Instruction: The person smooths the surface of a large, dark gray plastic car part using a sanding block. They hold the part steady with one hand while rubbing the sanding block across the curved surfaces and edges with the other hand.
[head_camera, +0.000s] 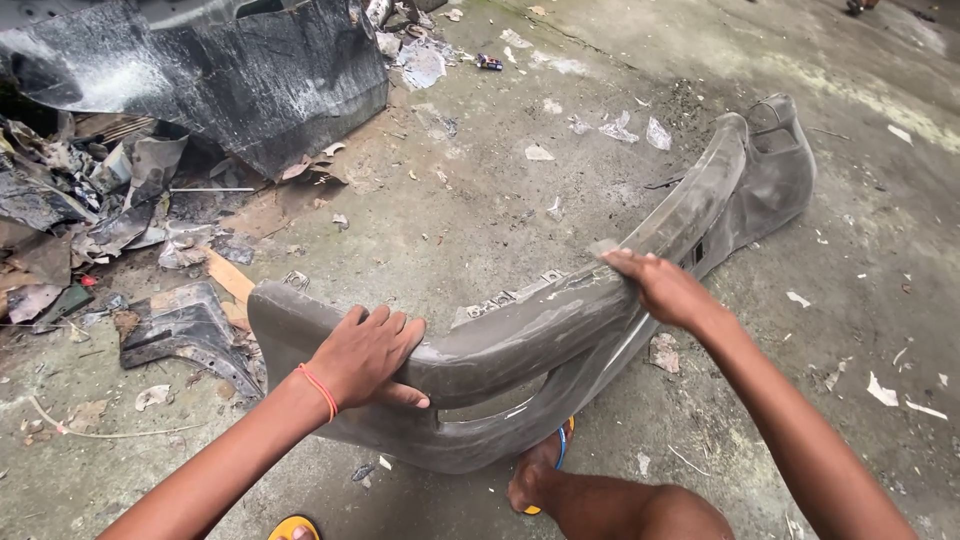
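A long grey, dusty car bumper (690, 205) lies curved across the concrete floor in front of me. My left hand (368, 352), with an orange band on the wrist, rests flat on the bumper's near left part, fingers spread. My right hand (660, 288) presses a small grey piece, perhaps sandpaper (603, 247), against the bumper's upper edge near the middle. My foot in a yellow and blue sandal (540, 470) stands under the bumper's lower edge.
A large black car panel (250, 70) leans at the top left above a heap of broken plastic scraps (90, 220). A dark broken piece (185, 330) lies beside the bumper's left end. Bits of paper and plastic litter the concrete floor (860, 300).
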